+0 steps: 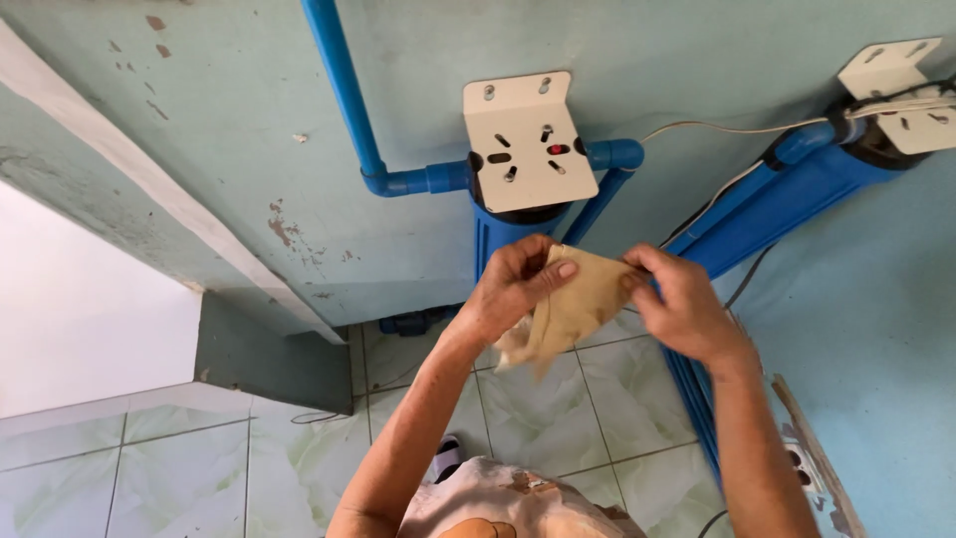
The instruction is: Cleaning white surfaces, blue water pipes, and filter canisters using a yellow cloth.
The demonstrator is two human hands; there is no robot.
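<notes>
No packages, labels, signs or screens anywhere in view, near or far, left or right.

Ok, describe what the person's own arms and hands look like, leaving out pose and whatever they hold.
Both forearms are bare to the bottom edge of the view: no sleeves, gloves, watch or bracelets. The left hand and right hand show no rings that I can make out. Below, a pale garment with an orange print covers the torso.
</notes>
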